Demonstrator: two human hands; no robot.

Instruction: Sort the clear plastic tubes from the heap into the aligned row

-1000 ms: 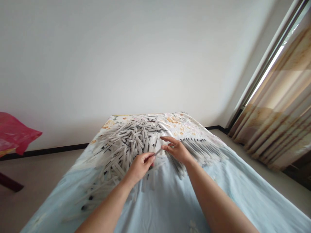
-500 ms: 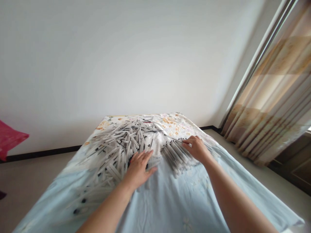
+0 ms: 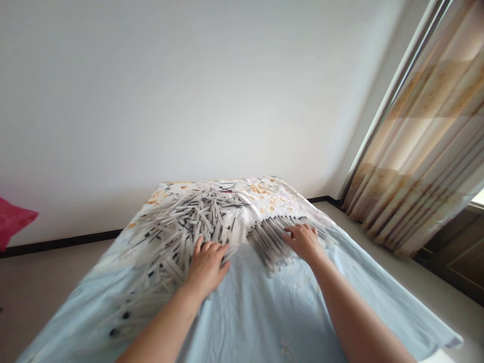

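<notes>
A loose heap of slender whitish pens (image 3: 177,222), several with dark ends or dark cores, covers the left part of the cloth-covered table. My left hand (image 3: 207,264) lies at the heap's near right edge, fingers spread, with pens beneath and beside it. To the right, similar pens lie side by side in a neat row (image 3: 266,239), dark ends pointing away from me. Over the right part of this row is my right hand (image 3: 303,242), its fingers bent but apart and nothing visible held in them. It hides some of the pens below.
A floral and light blue cloth (image 3: 245,312) drapes the table. Behind it stands a white wall (image 3: 227,101). Patterned curtains (image 3: 412,151) hang at the right, and a pink-red item (image 3: 15,219) shows at the left edge.
My right hand has let go of a pen over the row and moved slightly nearer to me. My left hand has shifted a little left at the heap's edge.
</notes>
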